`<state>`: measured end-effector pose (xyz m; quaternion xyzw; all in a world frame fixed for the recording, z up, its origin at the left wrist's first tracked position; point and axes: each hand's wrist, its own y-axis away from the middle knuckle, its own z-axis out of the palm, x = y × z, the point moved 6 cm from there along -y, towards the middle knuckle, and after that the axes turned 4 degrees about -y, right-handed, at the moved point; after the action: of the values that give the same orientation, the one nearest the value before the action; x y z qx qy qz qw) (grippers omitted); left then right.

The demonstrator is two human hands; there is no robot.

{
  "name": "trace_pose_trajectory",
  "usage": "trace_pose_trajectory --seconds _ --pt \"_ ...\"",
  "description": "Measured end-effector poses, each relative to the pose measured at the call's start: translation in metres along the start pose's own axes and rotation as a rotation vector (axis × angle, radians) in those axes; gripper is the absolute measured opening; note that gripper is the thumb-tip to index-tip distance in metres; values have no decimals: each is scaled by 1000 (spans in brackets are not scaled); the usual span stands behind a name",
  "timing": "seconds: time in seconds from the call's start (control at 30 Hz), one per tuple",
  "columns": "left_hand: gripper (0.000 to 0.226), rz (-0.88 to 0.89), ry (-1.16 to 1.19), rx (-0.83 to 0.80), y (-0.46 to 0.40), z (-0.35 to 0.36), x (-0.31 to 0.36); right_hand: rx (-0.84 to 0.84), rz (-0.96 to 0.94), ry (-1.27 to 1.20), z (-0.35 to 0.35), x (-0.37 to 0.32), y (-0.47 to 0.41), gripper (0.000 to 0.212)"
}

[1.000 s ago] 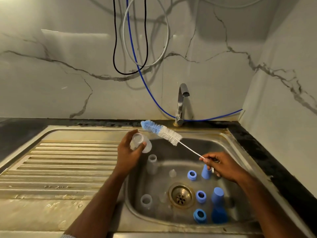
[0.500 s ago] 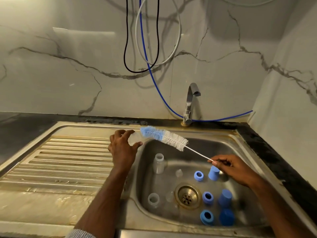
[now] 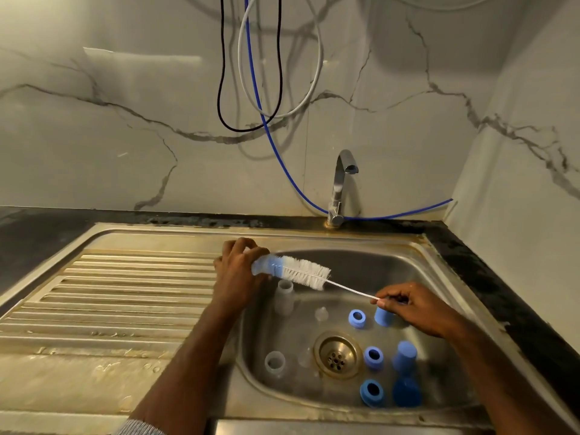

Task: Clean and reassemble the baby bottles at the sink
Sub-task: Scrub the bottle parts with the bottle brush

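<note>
Clear plastic baby bottle (image 3: 258,265) is gripped by left hand (image 3: 237,271) above steel sink (image 3: 439,277); blue-and-white bristle brush (image 3: 295,273), tip inserted, wire handle pinched by right hand (image 3: 414,309).

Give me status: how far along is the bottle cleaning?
Early. In hand: left hand holds a clear bottle with the brush tip inside; right hand pinches its wire handle. Left: two bottles, blue rings and caps lie loose in the sink. Nothing reassembled.
</note>
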<state>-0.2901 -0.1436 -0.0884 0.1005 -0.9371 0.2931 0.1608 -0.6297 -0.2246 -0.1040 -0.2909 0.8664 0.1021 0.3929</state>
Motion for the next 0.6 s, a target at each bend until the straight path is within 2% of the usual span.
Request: trace_pose_trajectory --seconds 0.1,0.2,0.33,0.47,0.6 --pt "51 110 -24 -72 3 9 14 5 -27 -8 5 -5 -2 19" --pt "64 78 53 -54 0 6 6 105 -37 -20 -7 -4 0 17" --pt "87 21 133 -159 1 11 -6 175 -57 -49 -14 -5 1 18" --pt "74 -49 291 -55 -2 2 -21 173 -74 -89 -14 -7 1 19" --pt "55 21 424 66 -2 -18 -24 197 -38 -36 -16 -2 -1 13"
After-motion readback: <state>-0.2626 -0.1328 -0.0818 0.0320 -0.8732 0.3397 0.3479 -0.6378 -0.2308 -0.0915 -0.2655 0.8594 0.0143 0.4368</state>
